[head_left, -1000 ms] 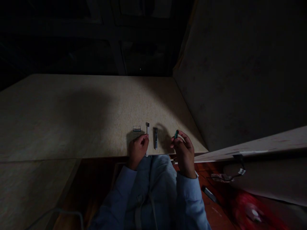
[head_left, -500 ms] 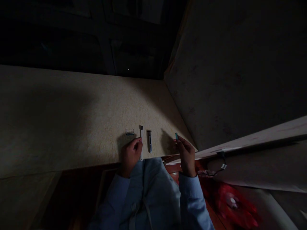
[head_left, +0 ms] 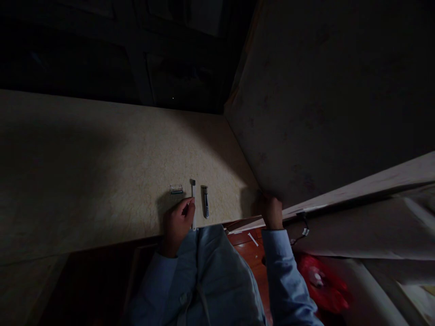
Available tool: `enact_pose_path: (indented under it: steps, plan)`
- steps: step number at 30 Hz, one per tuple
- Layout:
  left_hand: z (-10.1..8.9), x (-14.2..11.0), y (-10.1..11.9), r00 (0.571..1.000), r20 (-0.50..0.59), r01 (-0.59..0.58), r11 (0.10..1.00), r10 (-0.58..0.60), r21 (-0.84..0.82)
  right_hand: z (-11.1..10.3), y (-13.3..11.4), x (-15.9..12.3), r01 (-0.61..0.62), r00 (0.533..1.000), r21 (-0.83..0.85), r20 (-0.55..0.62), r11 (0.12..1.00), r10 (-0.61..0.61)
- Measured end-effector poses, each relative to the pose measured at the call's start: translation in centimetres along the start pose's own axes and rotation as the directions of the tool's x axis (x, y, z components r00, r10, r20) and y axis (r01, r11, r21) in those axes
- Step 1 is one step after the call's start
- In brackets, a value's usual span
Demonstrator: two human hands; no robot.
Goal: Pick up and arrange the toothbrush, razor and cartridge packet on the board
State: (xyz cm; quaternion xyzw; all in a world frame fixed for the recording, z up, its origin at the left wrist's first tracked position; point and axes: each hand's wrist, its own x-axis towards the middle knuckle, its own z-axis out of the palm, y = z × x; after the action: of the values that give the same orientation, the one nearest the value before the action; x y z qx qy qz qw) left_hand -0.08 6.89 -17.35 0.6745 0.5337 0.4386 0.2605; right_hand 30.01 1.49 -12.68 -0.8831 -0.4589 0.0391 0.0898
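Observation:
My left hand [head_left: 177, 222] is closed in a pinch at the handle of a light toothbrush [head_left: 193, 192] with a dark head, near the table's front edge. Just right of it lies a dark-handled razor [head_left: 206, 204], head pointing away from me. Beyond my left hand sits a small clear case [head_left: 176, 189] with a dark, blue-green strip along its near side. My right hand [head_left: 272, 211] is low at the table's right edge beside the wall, its fingers curled downward. Shadow hides its fingertips and whatever they hold.
The pale table [head_left: 136, 158] meets a dark wall [head_left: 322, 113] on the right. Below that side are a black cable with a white tag [head_left: 305, 232], a red plastic bag [head_left: 321, 283] and a white strip [head_left: 253, 239] on the reddish floor.
My right hand has moved right and down to the table's edge by the wall; the small green-and-dark piece in its fingers is now out of sight. My left hand stays at the toothbrush. The view has turned right.

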Motion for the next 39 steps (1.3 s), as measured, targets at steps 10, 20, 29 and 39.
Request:
enact_pose_path:
  steps: [10,20,29,39]
  plan:
    - [-0.2,0.1,0.3,1.000,0.002,-0.007,1.000,0.007,-0.008,0.1,0.0,0.8,0.053,0.997,-0.092,0.064,0.994,-0.047]
    - [0.0,-0.1,-0.1,1.000,0.020,-0.009,0.999,0.008,0.051,0.7,-0.2,0.7,0.011,1.000,-0.034,0.019,0.999,-0.010]
    - [0.0,-0.1,0.3,1.000,0.014,0.018,0.999,-0.019,0.049,1.8,-0.4,-1.4,0.135,0.990,0.291,-0.066,0.947,-0.121]
    - [0.1,-0.3,0.5,0.999,0.040,0.008,0.998,-0.011,0.069,2.7,-9.2,-5.0,0.311,0.899,0.641,0.041,0.702,-0.436]
